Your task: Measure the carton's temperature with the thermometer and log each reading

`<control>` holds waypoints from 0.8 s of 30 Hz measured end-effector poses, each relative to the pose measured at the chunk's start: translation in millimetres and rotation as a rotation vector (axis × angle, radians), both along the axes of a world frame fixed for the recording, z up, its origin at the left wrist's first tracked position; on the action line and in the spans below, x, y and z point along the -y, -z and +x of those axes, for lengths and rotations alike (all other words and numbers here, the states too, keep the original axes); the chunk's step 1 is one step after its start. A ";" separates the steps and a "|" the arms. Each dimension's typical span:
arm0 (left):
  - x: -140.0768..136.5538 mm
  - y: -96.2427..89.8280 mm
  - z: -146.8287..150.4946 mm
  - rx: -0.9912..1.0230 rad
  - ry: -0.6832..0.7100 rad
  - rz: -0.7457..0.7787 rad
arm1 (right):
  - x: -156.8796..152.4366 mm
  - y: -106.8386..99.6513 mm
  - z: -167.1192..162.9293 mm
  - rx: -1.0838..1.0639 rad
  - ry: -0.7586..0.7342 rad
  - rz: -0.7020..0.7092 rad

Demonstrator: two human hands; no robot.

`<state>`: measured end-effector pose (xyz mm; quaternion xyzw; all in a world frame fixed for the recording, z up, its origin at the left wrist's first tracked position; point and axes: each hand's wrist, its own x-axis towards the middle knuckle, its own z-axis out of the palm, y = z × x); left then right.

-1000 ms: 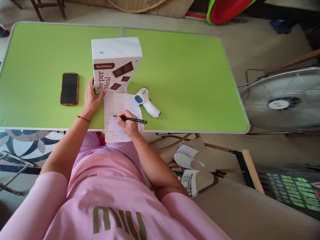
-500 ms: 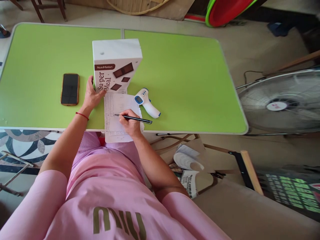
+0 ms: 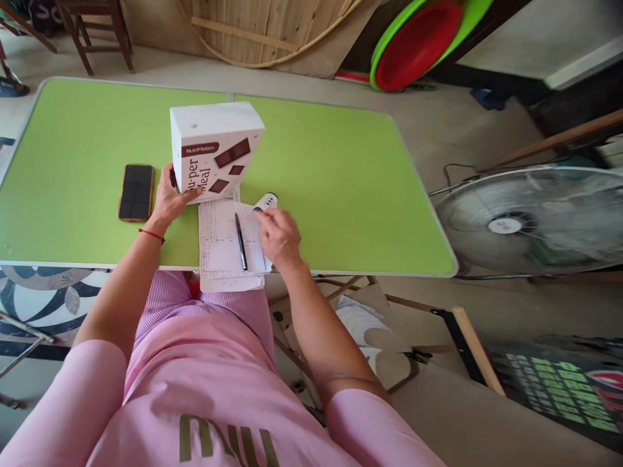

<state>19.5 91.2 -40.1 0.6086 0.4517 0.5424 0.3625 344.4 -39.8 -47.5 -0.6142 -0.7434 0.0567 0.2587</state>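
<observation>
My left hand (image 3: 171,200) grips the lower left corner of a white NutriMotion box (image 3: 221,152), thumb across its printed front and fingers behind its side. The box stands upright, overlapping the top of the paper sheets (image 3: 219,240). These handwritten sheets stick out past the near table edge. A black pen (image 3: 241,241) lies loose on them. Over the handle of a white and blue infrared thermometer (image 3: 267,202), my right hand (image 3: 280,235) has its fingers curled, slightly blurred. The hand covers most of the thermometer; its buttoned head shows beyond the knuckles.
A phone (image 3: 136,192) in a brown case lies left of the box on the green table (image 3: 331,175). Beyond the table's right end stands a large fan (image 3: 506,224). A chair with papers (image 3: 357,318) on it is below the right edge.
My right hand has let go of the pen, leaving it on the sheets, and has moved right onto the thermometer. My left hand stays on the box. The view has tilted up and shifted right.
</observation>
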 end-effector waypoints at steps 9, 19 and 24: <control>85.4 -35.1 -9.4 0.080 0.012 -0.325 | -9.8 -4.6 27.8 -0.299 0.277 -0.183; 107.5 -42.0 -7.5 0.091 0.058 -0.268 | 102.5 -54.4 -111.8 -1.208 0.057 -0.313; 109.0 -45.9 -2.8 0.044 0.080 -0.231 | 89.5 -60.4 -138.6 -1.242 0.070 -0.440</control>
